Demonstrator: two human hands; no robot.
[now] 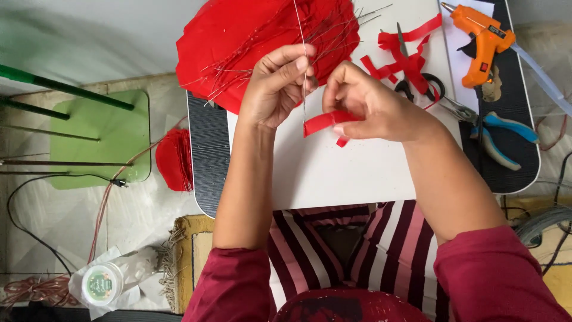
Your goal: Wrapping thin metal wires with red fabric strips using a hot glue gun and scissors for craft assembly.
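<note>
From my feed: left hand [275,86] pinches 1 thin straight metal wire [304,71] upright btw thumb & fingertips. Right hand [363,104] grips 1 short red ribbon strip [325,121], pressed against the wire's lower end, over the white board [345,167]. Behind: 1 pile of red fabric petals [238,36] w/ a bunch of loose wires on top, can't count those. Right side has 1 orange glue gun [481,42], 1 pair of black-handled scissors [411,80], 1 pair of blue-handled pliers [494,134].
</note>
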